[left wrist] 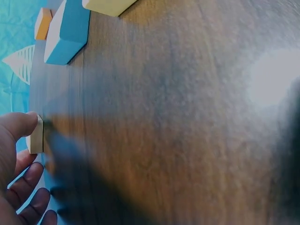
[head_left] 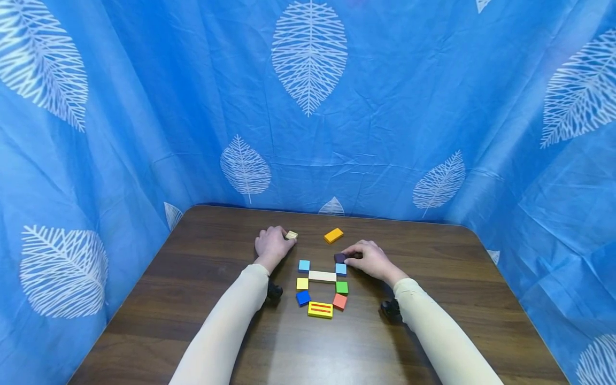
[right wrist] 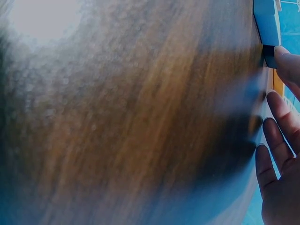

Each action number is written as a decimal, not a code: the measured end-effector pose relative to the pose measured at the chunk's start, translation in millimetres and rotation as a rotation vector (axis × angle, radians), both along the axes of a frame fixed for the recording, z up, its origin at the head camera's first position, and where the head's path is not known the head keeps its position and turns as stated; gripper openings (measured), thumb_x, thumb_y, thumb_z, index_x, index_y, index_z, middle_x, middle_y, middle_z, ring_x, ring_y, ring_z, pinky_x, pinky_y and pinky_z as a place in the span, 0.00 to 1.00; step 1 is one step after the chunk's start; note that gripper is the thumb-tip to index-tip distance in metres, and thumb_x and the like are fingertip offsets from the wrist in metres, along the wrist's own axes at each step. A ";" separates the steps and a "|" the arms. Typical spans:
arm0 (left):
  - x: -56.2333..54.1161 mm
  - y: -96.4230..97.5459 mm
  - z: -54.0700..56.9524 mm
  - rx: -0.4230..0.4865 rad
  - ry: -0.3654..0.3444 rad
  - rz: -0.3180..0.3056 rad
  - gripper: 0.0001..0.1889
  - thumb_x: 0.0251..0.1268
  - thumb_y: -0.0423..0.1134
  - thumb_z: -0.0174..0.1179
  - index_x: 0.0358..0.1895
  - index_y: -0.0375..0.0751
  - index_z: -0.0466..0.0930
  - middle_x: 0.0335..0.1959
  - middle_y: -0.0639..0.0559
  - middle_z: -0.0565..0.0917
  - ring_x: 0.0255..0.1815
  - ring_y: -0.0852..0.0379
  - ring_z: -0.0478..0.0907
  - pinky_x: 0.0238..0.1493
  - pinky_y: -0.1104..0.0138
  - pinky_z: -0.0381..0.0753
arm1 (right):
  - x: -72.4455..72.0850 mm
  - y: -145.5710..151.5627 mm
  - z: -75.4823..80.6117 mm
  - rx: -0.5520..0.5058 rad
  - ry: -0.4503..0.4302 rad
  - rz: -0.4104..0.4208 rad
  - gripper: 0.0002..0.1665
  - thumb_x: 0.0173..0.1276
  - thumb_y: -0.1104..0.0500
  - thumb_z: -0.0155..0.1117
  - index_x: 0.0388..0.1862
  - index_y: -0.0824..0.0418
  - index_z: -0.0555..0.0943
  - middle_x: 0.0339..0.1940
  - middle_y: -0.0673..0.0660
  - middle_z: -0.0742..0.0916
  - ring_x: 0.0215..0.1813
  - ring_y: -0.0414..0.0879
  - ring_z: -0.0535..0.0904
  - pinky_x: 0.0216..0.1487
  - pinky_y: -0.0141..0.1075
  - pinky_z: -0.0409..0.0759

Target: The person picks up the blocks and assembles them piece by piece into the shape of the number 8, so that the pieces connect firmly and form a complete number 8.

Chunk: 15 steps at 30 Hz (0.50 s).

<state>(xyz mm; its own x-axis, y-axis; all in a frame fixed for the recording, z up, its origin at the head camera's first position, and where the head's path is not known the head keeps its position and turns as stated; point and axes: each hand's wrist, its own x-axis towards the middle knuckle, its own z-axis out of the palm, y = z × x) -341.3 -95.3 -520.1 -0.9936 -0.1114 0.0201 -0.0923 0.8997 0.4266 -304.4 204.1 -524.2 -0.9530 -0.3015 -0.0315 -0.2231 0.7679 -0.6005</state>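
Observation:
At the back of the table my left hand (head_left: 273,247) pinches a small cream block (head_left: 291,235); in the left wrist view the thumb (left wrist: 21,124) lies on one end of it. My right hand (head_left: 370,260) pinches a dark purple block (head_left: 339,258) between thumb and forefinger, just behind a light blue block (head_left: 340,269). The right wrist view has the thumb against that dark block (right wrist: 269,56), the other fingers spread apart. Between the hands, several coloured blocks form a rough ring around a long cream block (head_left: 322,276).
An orange block (head_left: 333,235) lies near the back edge. Nearer the front are a yellow block with red stripes (head_left: 320,309), a blue block (head_left: 303,298), a red block (head_left: 339,302) and a green block (head_left: 341,287). A blue curtain (head_left: 337,160) hangs behind the wooden table (head_left: 192,278).

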 end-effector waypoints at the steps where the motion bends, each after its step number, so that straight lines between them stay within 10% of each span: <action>1: 0.8 -0.7 0.3 -0.001 0.002 -0.003 0.20 0.65 0.55 0.69 0.50 0.43 0.85 0.47 0.46 0.83 0.50 0.44 0.74 0.53 0.51 0.71 | 0.1 -0.1 0.0 0.001 0.000 0.001 0.12 0.71 0.50 0.71 0.52 0.43 0.89 0.48 0.47 0.83 0.57 0.51 0.71 0.59 0.54 0.69; 8: 5.7 -6.7 1.6 -0.003 0.027 -0.071 0.18 0.66 0.51 0.69 0.53 0.45 0.86 0.49 0.46 0.83 0.51 0.44 0.74 0.54 0.50 0.71 | 0.1 -0.6 -1.3 0.005 0.010 0.004 0.12 0.71 0.49 0.71 0.52 0.44 0.89 0.48 0.47 0.83 0.57 0.51 0.71 0.59 0.53 0.69; 15: 8.8 -15.6 1.2 -0.013 0.054 -0.324 0.17 0.68 0.51 0.68 0.56 0.50 0.87 0.53 0.50 0.84 0.55 0.46 0.75 0.59 0.49 0.71 | 0.7 -0.3 -1.1 0.005 0.008 -0.003 0.12 0.71 0.49 0.71 0.52 0.44 0.89 0.49 0.47 0.83 0.57 0.51 0.71 0.60 0.53 0.69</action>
